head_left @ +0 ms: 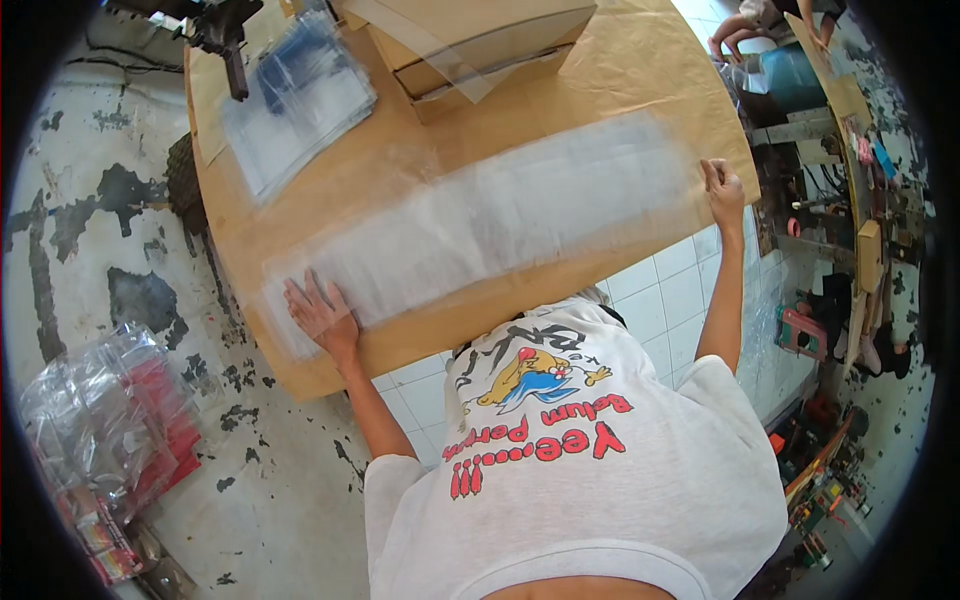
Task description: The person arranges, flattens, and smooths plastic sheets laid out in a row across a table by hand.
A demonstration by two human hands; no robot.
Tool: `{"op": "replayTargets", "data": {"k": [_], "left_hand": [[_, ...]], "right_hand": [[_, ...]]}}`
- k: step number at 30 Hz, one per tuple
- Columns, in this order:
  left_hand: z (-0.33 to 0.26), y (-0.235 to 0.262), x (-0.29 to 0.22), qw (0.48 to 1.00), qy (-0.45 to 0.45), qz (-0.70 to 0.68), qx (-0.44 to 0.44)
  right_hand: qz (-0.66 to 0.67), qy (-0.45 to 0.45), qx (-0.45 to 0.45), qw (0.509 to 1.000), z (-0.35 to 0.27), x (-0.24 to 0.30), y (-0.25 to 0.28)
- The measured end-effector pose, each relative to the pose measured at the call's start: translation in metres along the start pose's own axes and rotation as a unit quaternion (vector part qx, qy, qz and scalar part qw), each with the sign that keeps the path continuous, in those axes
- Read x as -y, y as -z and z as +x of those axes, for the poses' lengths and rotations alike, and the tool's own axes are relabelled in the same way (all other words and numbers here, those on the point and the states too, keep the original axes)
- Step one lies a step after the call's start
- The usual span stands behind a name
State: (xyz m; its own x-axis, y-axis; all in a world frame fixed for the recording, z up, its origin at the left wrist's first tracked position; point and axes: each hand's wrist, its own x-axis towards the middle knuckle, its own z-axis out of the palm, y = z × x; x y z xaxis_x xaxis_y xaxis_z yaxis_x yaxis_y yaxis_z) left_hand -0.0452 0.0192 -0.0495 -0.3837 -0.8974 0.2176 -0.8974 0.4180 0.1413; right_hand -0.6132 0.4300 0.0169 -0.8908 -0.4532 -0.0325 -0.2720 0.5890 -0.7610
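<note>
Clear film [500, 225], thin, limp and likely slippery, lies stretched along the table's [640, 70] near edge, left hand [320, 312] pressing flat with fingers spread on one end, right hand [722, 188] pinching the other, where I'd grip it too.

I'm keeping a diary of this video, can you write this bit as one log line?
left hand: flat on plastic sheet | right hand: pinching sheet's far end | sheet: spread on brown table
</note>
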Motion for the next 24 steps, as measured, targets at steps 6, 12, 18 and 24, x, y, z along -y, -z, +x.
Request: {"op": "replayTargets", "data": {"k": [6,12,18,24], "left_hand": [[0.003,-0.004,-0.002,0.999,-0.018,-0.003,-0.040],[-0.005,0.005,0.000,0.998,0.029,-0.031,-0.042],[-0.006,0.004,0.009,0.997,0.012,-0.057,-0.057],[-0.002,0.016,0.006,0.986,0.001,-0.145,-0.086]], "right_hand": [[-0.269,0.119,-0.224,0.929,0.037,0.004,-0.060],[0.169,0.291,0.220,0.916,-0.075,0.243,-0.289],[0.067,0.488,0.462,0.738,-0.216,0.369,-0.464],[-0.103,0.484,0.357,0.792,-0.252,0.453,-0.560]]}}
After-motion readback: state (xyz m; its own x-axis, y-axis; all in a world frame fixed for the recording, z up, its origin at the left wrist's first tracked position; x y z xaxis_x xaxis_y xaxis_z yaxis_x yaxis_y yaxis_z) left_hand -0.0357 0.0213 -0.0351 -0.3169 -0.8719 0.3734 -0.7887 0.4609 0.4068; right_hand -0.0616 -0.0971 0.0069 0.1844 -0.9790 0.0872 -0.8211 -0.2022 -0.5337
